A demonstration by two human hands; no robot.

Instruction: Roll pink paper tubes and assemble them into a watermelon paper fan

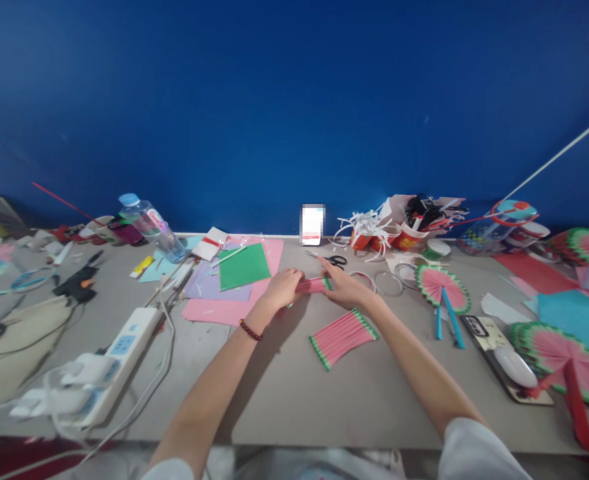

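Clock centre: we take the held pleated strip (pixel 313 285), pink with a green edge, between our two hands, with twelve toward the blue wall (pixel 274 120).
Left hand: our left hand (pixel 284 288), at nine o'clock, pinches the strip's left end, fingers curled; a beaded bracelet (pixel 251 331) circles the wrist.
Right hand: our right hand (pixel 345 285), at three o'clock, meets the green end with its index finger stretched forward; we cannot tell whether it pinches.
Second pleated piece: we see this pink paper (pixel 343 339) flat on the table at five o'clock.
Scissors: the black-handled scissors (pixel 335 261) lie at one o'clock, just beyond our right hand.
Screen: a small lit screen (pixel 312 227) stands at twelve.
Sheets: we find a green sheet (pixel 247 267) between nine and ten, overlapping pink and purple paper.
Finished fan: a round pink fan (pixel 437 283) with blue handles lies at three o'clock, well apart.
Power strip: we spot the white power strip (pixel 143 323) at eight.
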